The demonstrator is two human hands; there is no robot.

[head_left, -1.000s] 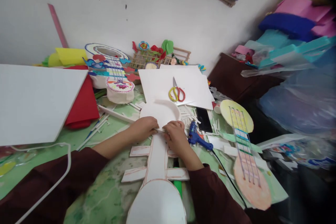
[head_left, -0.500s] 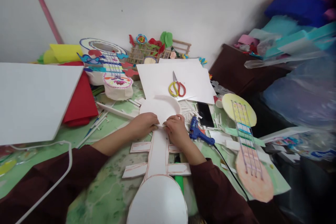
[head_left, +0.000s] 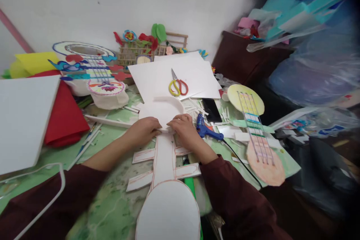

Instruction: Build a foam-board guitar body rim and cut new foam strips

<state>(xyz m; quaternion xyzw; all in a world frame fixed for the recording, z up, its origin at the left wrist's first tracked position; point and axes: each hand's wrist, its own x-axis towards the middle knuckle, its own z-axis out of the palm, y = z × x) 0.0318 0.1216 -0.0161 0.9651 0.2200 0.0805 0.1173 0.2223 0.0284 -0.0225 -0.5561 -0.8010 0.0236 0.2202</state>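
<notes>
While pinching strip (head_left: 177, 104) in fingers of left hand (head_left: 144, 129) and right hand (head_left: 184, 129), over white cutout (head_left: 164, 168) at worktop (head_left: 112, 202) centre: walled partly round far end (head_left: 152, 109); seemingly unwalled along neck (head_left: 164, 152), tabs (head_left: 187, 171), near disc (head_left: 168, 212).

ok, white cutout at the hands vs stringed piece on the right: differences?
The white cutout is uncoloured inside reddish outlines; the stringed piece has yellow and peach ends. Strings run along the stringed piece; none show on the cutout. Both have rounded ends and a neck.

My sleeves (head_left: 239, 198) are plain maroon, my guitar-shaped cutout (head_left: 165, 159) white with reddish-brown outlines, the hot-glue gun (head_left: 207, 131) blue.
</notes>
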